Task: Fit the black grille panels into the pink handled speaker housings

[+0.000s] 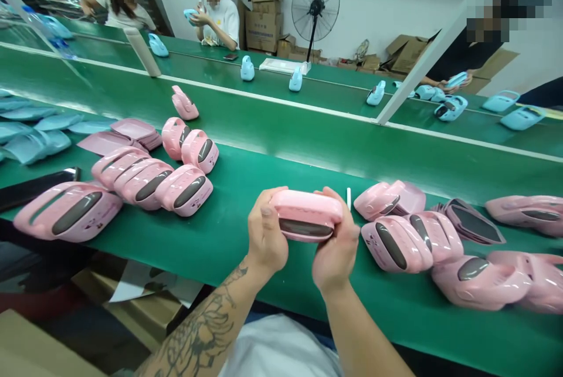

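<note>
Between my two hands, above the green bench, is a pink plastic housing (308, 204) with a dark oval window facing me. My left hand (267, 233) grips its left end, thumb at the near side. Around the right end wraps my right hand (338, 245); its fingers partly hide that end. More pink housings (185, 189) with dark windows and handles stand in a cluster to the left. To the right of my right hand sit further pink housings (396, 243), beside a stack of pink and dark flat panels (470, 221).
Light blue film-like pieces (39, 131) lie at far left near a black strip-shaped object (37, 186). Behind a raised green ledge (281, 125), blue housings (247, 68) stand on a belt. Co-workers sit across; one holds a blue housing (190, 14). A slanted white post (422, 48) rises right.
</note>
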A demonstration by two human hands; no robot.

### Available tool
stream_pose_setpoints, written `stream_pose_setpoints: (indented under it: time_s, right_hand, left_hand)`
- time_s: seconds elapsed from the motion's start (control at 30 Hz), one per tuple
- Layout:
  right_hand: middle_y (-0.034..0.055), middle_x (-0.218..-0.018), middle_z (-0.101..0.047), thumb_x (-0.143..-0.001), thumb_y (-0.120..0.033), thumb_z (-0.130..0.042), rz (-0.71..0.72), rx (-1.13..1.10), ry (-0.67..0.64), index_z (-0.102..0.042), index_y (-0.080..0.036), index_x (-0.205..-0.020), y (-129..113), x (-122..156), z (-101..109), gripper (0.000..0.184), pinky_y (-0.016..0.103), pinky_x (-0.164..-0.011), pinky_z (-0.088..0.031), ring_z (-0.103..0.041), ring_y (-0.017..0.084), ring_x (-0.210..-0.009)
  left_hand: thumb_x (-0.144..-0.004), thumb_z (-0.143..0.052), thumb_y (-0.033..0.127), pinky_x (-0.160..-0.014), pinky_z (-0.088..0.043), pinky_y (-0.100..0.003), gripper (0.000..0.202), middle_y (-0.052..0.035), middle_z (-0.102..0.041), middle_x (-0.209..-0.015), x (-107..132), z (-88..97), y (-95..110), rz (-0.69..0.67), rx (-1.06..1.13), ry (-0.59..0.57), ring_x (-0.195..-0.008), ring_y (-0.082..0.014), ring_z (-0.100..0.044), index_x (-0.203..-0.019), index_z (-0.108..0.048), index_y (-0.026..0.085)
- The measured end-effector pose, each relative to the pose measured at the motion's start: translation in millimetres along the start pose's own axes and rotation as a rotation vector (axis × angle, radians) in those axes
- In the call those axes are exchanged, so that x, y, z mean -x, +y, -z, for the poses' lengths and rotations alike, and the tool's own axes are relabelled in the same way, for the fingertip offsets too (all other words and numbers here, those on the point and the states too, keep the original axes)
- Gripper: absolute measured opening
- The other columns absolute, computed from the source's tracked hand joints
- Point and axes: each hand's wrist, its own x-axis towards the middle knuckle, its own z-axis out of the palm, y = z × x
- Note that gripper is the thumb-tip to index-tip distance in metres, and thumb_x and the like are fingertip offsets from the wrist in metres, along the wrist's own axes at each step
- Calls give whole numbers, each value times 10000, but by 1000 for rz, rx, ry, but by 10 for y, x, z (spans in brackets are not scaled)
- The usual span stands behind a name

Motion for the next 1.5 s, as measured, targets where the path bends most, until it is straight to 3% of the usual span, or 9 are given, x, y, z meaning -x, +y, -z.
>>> stream_pose_setpoints:
  time_s: [0.17,0.37,0.57,0.67,0.77,0.97,1.17,1.37,1.5]
  right_hand:
    - [193,-1251,-729,-1061,-687,-234,179,70,219,-708,-190,-1201,-205,-625,-220,701,564,-1066,-540,-684,356,-1256]
    - [185,-1284,-683,-999,-772,-173,377,80,183,-640,-226,-1239,-500,-969,-309,758,596,-1029,-546,-672,395,-1258]
    - [200,-1267,-669,-994,-780,-86,395,106,237,-682,-207,-1194,-625,-1055,-293,850,574,-1046,-530,-666,396,-1230]
    - [187,-1264,-709,-1032,-671,-29,211,65,328,-709,-193,-1087,-508,-1312,-399,834,482,-1061,-537,-672,326,-1243]
    - [151,-904,-764,-1044,-663,-179,71,38,350,-722,-167,-867,-263,-1512,-470,757,467,-924,-572,-727,315,-966]
    - [132,-886,-805,-1029,-773,-161,-51,-117,388,-782,-132,-905,128,-1399,-256,901,409,-857,-565,-745,291,-908]
    - [128,-925,-824,-973,-874,-158,-139,-268,301,-816,-154,-1024,57,-1270,-69,976,428,-846,-593,-776,310,-918]
    - [147,-1011,-829,-970,-874,-183,-213,-468,239,-786,-169,-1210,15,-1201,-113,959,470,-830,-619,-787,332,-936]
    - [166,-1243,-777,-1005,-818,-122,-62,-191,240,-665,-198,-1400,27,-1206,-55,914,489,-922,-603,-762,317,-1104]
  left_hand:
    - [-1026,-313,800,-966,-546,-419,794,-170,-749,-1191,-256,-273,283,-228,-89,24,-1140,-318,-703,-1198,-745,157]
    - [-1000,-300,840,-947,-545,-423,802,-130,-756,-1083,-668,-468,602,-541,25,137,-1083,-304,-713,-1002,-766,186]
    - [-988,-350,840,-798,-528,-414,753,-107,-712,-909,-791,-618,794,-522,252,107,-900,-279,-708,-868,-722,196]
    - [-945,-313,907,-815,-510,-381,766,-64,-669,-872,-1010,-727,658,-437,163,222,-871,-219,-671,-801,-615,218]
    - [-951,-463,849,-734,-453,-337,671,-13,-573,-699,-1200,-789,378,-263,83,240,-758,-189,-571,-682,-499,236]
    - [-971,-464,796,-852,-573,-382,714,-117,-769,-962,-1013,-481,-15,-185,124,-142,-937,-271,-723,-1035,-755,148]
    - [-716,-949,369,-1197,-463,-432,1015,-160,-529,-1609,-842,-131,-39,-279,-14,-529,-1455,-365,-544,-1599,-468,235]
    - [-694,-981,296,-1114,-537,-379,918,-121,-653,-1466,-808,-66,-50,-250,-13,-537,-1316,-326,-652,-1511,-563,255]
    - [-689,-983,339,-1069,-567,-395,890,-110,-675,-1414,-768,-32,5,-178,-32,-454,-1267,-333,-671,-1486,-597,255]
